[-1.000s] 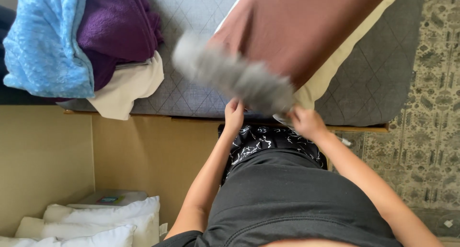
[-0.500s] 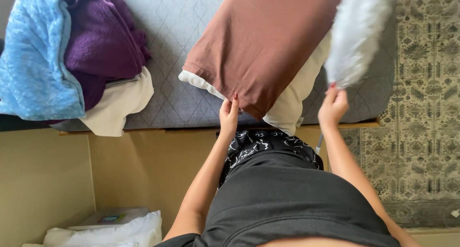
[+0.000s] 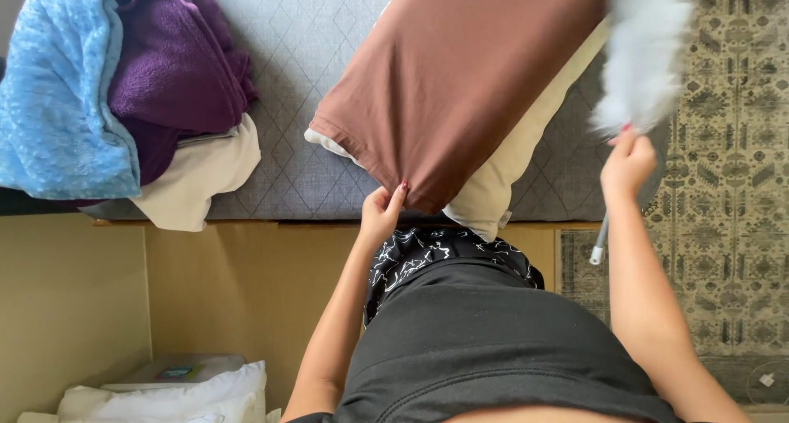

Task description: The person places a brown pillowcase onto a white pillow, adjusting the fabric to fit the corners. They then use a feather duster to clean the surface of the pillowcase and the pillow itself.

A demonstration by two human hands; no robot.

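Observation:
My left hand (image 3: pixel 382 212) pinches the near corner of a brown pillowcase (image 3: pixel 460 78) that covers a cream pillow (image 3: pixel 501 181) lying on a grey quilted mattress (image 3: pixel 296 53). My right hand (image 3: pixel 626 164) is closed around the handle of a fluffy pale grey duster (image 3: pixel 645 45), raised over the mattress's right edge. The duster's white handle end (image 3: pixel 598 246) sticks out below my fist.
A light blue blanket (image 3: pixel 57 94), a purple blanket (image 3: pixel 177 70) and a cream cloth (image 3: pixel 197 177) are piled at the mattress's left. A patterned rug (image 3: pixel 731 193) lies to the right. White bedding (image 3: pixel 189 394) and a small box sit on the tan floor at lower left.
The duster has swung from in front of the pillow up and to the right. My left hand still holds the pillowcase corner.

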